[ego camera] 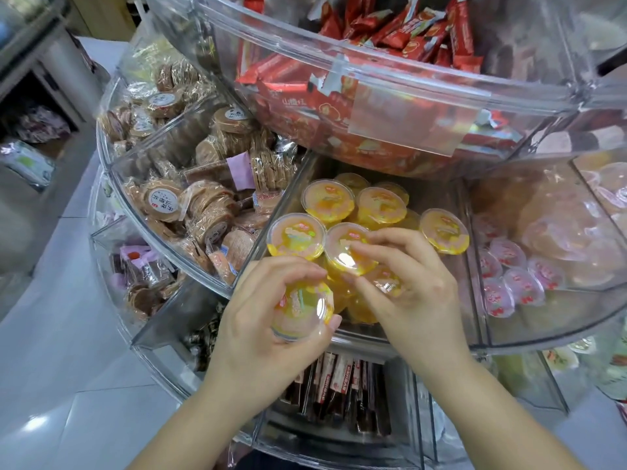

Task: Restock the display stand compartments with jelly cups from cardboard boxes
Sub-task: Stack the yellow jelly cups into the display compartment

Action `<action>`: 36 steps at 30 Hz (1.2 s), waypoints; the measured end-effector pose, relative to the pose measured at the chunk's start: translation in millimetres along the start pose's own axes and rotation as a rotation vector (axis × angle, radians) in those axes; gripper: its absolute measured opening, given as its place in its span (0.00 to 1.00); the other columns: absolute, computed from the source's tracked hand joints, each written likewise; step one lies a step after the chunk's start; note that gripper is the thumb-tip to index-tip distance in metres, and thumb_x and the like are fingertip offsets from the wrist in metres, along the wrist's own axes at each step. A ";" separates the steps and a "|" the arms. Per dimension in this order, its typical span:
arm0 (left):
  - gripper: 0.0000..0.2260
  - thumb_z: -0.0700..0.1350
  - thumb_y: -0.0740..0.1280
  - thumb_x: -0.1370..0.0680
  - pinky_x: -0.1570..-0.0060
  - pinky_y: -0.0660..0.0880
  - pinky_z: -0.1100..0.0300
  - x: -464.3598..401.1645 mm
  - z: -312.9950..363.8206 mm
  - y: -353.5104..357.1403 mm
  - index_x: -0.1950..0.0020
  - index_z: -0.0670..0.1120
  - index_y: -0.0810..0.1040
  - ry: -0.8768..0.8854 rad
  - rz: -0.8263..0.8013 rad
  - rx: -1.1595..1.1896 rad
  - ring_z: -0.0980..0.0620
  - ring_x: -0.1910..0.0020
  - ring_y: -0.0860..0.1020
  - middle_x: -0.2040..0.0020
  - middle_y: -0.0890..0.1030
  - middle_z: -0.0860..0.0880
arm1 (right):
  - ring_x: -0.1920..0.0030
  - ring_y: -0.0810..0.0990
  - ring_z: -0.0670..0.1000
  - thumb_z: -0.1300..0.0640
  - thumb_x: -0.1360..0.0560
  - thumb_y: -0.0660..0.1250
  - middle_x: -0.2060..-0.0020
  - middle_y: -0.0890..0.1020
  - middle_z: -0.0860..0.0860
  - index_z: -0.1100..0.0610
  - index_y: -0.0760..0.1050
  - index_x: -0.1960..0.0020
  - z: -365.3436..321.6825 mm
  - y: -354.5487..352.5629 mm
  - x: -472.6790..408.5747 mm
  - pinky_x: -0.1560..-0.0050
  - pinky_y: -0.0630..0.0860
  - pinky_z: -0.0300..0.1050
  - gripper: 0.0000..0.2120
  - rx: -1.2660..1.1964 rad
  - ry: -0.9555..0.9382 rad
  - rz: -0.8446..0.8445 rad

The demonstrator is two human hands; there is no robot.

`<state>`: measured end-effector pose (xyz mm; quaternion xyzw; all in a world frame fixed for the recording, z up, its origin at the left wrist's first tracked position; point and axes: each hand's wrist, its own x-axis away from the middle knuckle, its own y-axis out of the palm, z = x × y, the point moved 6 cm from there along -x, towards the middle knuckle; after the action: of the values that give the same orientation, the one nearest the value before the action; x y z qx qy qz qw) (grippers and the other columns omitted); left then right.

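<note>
Clear display stand (353, 337), left hand (268, 320) gripping jelly cup (302, 310) (tilted), right hand (407, 286) pinching another

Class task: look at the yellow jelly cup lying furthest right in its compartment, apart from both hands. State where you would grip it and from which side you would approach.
Grip the yellow jelly cup across its round rim, coming from above: its sealed lid faces up and nothing covers it.

Our bare forearms reach up and forward side by side. Our left hand (261, 320) curls round a yellow clear-lidded plastic jelly cup (302, 308); just right of that cup, our right hand (407, 283) pinches with curled fingers.
</note>
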<state>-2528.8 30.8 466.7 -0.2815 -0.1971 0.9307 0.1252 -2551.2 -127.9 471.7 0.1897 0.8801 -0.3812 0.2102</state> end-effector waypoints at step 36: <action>0.13 0.47 0.72 0.30 0.44 0.70 0.61 -46.7 36.4 28.9 0.48 0.43 0.79 0.226 -0.206 -0.286 0.54 0.47 0.75 0.49 0.80 0.50 | 0.51 0.77 0.38 0.41 0.41 0.71 0.54 0.78 0.38 0.38 0.69 0.51 26.8 -63.9 20.6 0.52 0.73 0.31 0.21 -0.153 0.431 -0.076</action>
<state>-2515.3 -21.8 504.0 -0.3775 -0.3397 0.8380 0.1999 -2594.0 -185.2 482.2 0.2170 0.9374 -0.2719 0.0167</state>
